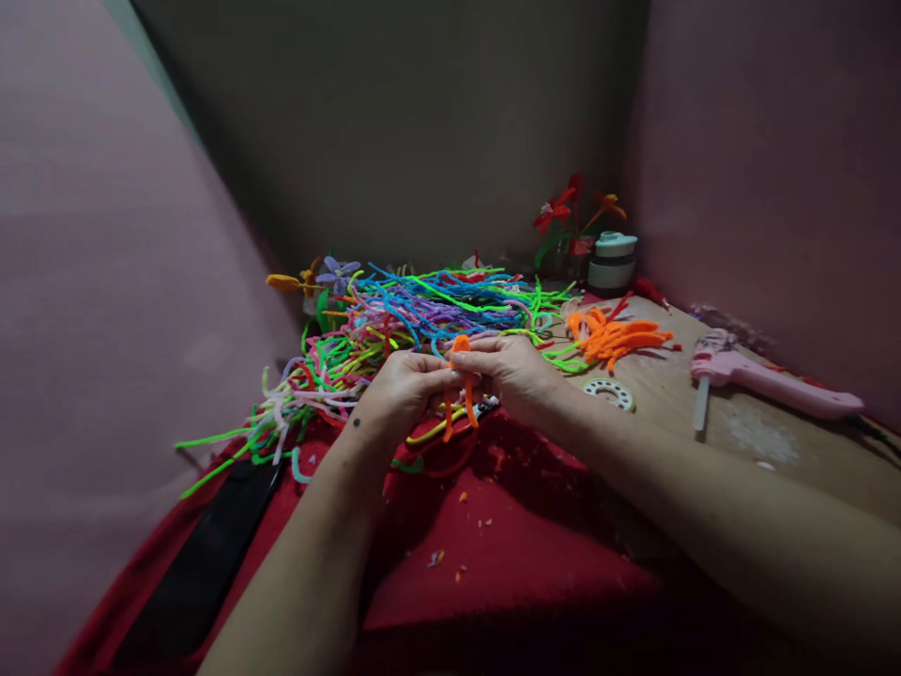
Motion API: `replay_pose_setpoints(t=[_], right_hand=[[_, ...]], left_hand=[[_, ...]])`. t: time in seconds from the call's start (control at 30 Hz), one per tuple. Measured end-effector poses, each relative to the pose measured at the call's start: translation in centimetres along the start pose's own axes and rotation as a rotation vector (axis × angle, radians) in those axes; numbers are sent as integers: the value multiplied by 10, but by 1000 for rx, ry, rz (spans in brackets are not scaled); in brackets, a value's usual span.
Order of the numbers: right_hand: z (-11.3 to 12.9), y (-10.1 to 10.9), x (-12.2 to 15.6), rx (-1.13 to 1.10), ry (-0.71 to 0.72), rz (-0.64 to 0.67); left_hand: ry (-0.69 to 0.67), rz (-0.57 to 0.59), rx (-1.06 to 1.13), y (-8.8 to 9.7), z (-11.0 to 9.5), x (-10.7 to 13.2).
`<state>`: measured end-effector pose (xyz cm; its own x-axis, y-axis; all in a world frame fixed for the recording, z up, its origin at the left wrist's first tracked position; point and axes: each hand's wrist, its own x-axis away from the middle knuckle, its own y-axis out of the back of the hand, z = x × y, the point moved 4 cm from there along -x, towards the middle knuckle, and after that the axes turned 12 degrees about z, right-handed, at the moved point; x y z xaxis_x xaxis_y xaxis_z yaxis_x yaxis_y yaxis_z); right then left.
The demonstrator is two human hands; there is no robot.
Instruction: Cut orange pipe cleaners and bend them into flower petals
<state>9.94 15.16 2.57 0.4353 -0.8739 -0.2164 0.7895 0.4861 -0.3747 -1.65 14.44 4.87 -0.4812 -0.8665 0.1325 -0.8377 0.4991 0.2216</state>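
Both my hands meet over the red cloth and pinch one orange pipe cleaner. It is bent into a loop at the top, and its two ends hang down between my fingers. My left hand grips it from the left with closed fingers. My right hand grips it from the right with fingertips pressed together. Just behind my hands lies a big tangled pile of coloured pipe cleaners.
A heap of bent orange pipe-cleaner pieces lies to the right, with a white ring-shaped disc in front of it. A pink glue gun rests on the wooden table. Pipe-cleaner flowers and a lidded jar stand at the back.
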Motion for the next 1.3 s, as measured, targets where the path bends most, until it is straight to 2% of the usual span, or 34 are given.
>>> replay_pose_setpoints(t=[0.1, 0.3, 0.4, 0.5, 0.6, 0.73, 0.87, 1.03, 1.1, 1.17, 1.3], right_hand=[[3, 1, 1, 36, 16, -47], [8, 7, 0, -8, 54, -158], [9, 9, 0, -33, 71, -155], [10, 12, 0, -27, 78, -212], [11, 16, -1, -10, 92, -263], [10, 22, -4, -41, 100, -273], [11, 28, -7, -101, 107, -303], [10, 33, -10, -183, 72, -335], [8, 34, -10, -212, 46, -350], [7, 33, -10, -242, 17, -351], [6, 27, -9, -257, -53, -298]], left_hand=[[11, -7, -43, -1, -2, 2], [-7, 69, -59, -2, -2, 1], [-19, 37, -139, -2, -5, 1], [-56, 6, -207, -6, -8, 1], [-86, 16, -300, -10, -10, 1], [-58, 61, -419, -12, -11, 3], [-91, 158, -287, -14, -14, 6], [-260, 205, -49, -17, -20, 10], [-292, 169, -36, -16, -19, 11], [-353, 62, -126, -14, -19, 10], [-612, -154, -408, -7, -26, 14]])
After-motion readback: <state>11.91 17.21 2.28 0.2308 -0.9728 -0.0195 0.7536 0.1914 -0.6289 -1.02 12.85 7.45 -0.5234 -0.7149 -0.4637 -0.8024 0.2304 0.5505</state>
